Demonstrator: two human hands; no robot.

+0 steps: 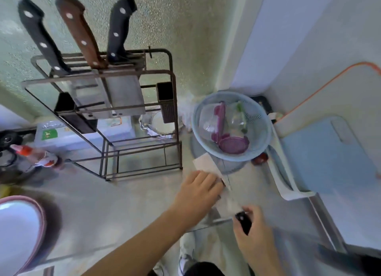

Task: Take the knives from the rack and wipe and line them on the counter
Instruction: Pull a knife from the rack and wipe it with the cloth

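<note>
The person is wiping a knife [243,222] on the desk [123,203], just in front of the rack [173,110]. The right hand [255,240] has its grip closed tight on the knife's black handle. The left hand [198,190] lies flat, fingers together, pressing a white cloth [206,163] down where the blade seems to be. The blade is blurry, so its edge is hard to see.

To do this step well, the person should probably keep the cloth folded over the dull back of the blade and slide it away from the handle, never into the sharp side. The right hand should hold the handle steady.

Three more knives still stand in the rack: a black one [39,36], a brown one [79,30] and another black one [118,28].

The desk is pale and looks smooth. To the right of the rack sits a blue basket [198,127] with plastic tubs, and past it a blue cutting board [329,156]. Behind the rack is a speckled wall [185,28].
</note>
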